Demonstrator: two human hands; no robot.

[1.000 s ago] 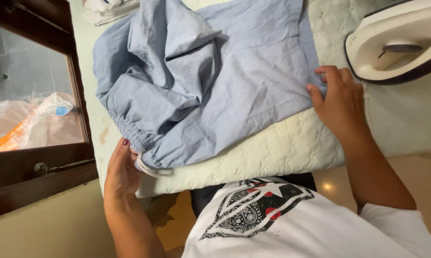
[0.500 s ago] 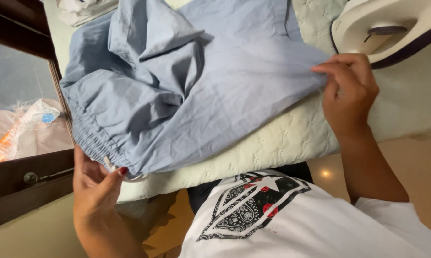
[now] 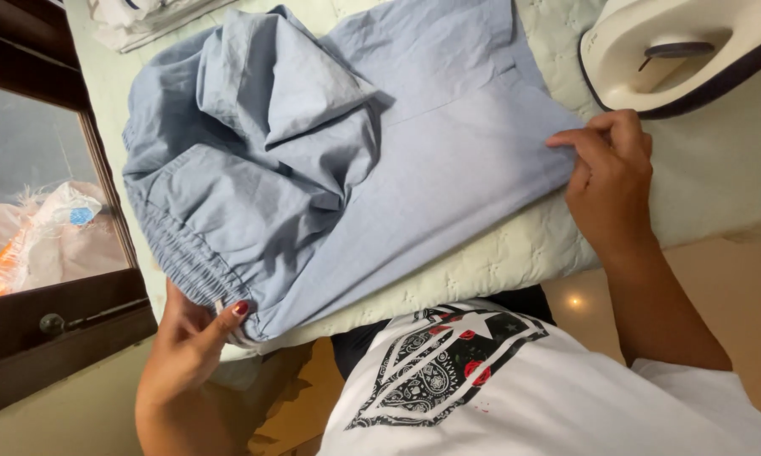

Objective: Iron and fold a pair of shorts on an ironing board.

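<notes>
A pale blue pair of trousers with an elastic waistband lies crumpled on a light green quilted ironing pad. My left hand grips the gathered waistband at the pad's near left corner, thumb on top of the cloth. My right hand pinches the edge of the trouser leg on the right side, pulling the fabric flat. The upper left of the garment is bunched into folds.
A white iron with a dark base rests on the pad at the upper right, just beyond my right hand. A dark wooden window frame runs along the left. White folded cloth lies at the top left.
My left hand has closed onto the waistband and both hands have drawn the trousers taut. My right hand has shifted along the leg edge, nearer the iron.
</notes>
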